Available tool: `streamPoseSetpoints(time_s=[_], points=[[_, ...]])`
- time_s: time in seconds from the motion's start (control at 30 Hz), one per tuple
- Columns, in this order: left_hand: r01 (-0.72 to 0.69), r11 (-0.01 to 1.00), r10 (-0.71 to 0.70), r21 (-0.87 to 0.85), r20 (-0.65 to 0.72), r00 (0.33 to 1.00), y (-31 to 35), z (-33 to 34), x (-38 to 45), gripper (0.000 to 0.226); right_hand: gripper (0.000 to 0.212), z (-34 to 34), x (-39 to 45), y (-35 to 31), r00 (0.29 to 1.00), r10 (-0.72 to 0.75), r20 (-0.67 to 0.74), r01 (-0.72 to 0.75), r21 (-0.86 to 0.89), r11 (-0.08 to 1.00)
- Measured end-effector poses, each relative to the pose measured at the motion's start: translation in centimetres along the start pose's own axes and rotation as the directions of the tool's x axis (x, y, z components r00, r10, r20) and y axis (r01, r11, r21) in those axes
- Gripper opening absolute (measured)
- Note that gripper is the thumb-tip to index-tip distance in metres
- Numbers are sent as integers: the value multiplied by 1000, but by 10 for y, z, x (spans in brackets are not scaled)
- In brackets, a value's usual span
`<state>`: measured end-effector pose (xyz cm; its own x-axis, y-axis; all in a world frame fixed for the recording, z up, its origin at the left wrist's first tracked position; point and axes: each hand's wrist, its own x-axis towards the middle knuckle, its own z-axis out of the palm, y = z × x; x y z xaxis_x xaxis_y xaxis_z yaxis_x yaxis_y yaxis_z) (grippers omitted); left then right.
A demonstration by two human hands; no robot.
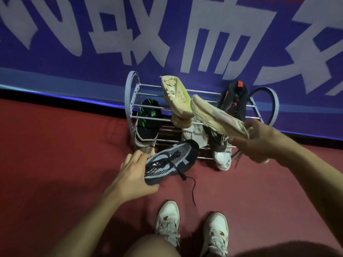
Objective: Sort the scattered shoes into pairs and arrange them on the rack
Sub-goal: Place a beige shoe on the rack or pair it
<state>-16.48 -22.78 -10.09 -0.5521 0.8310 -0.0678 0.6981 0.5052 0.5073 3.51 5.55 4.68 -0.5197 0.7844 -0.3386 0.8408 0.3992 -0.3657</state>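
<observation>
The right hand (254, 143) had its grip closed on the heel end of a tan shoe (217, 114), holding it up with the sole showing and the toe pointing away over the rack (133, 101). Just past that toe, a second tan shoe (178, 99) lay sole-up on the top bars, so it looked like the two were about to be set side by side as a pair.

The left hand (133, 173) had its grip wrapped around the heel of a black and grey shoe (170, 160), low down near the floor (55, 154) in front of the rack. Its lace trailed loose on the floor.

Farther out from the grips, a black shoe with orange (234, 97) stood on the top bars at the far right. A black and green shoe (148, 119) sat on the lower level at the left. Under the right hand, a white shoe (194, 134) and another dark shoe (219, 141) were partly hidden, so I could not tell if they matched anything.

I would say the job was about half done. Most shoes were on the rack, but few sat in clear pairs.
</observation>
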Motion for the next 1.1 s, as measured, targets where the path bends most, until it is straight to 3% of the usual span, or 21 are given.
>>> streamPoseSetpoints(time_s=[0.13,0.23,0.33,0.5,0.57,0.9,1.1], points=[[-15,1000,15,-3,31,999,-1,10,-8,86,90,28,2,26,993,-113,-21,103,-269,958],[-26,999,25,24,60,998,-3,14,-12,84,103,51,8,48,975,-214,60,222,-334,916],[-31,999,27,41,86,996,-7,16,-16,89,100,55,22,61,962,-244,126,272,-323,907],[-33,998,25,59,137,990,-6,22,-21,91,101,69,34,72,893,-67,445,289,-452,844],[-33,996,21,77,155,988,-6,26,-23,87,96,71,34,80,861,0,509,292,-493,820],[-22,995,5,95,177,984,10,52,-18,76,88,77,29,110,884,-15,467,237,-421,875],[2,995,-17,99,146,989,3,68,-24,79,91,70,30,108,859,12,512,229,-404,886]])
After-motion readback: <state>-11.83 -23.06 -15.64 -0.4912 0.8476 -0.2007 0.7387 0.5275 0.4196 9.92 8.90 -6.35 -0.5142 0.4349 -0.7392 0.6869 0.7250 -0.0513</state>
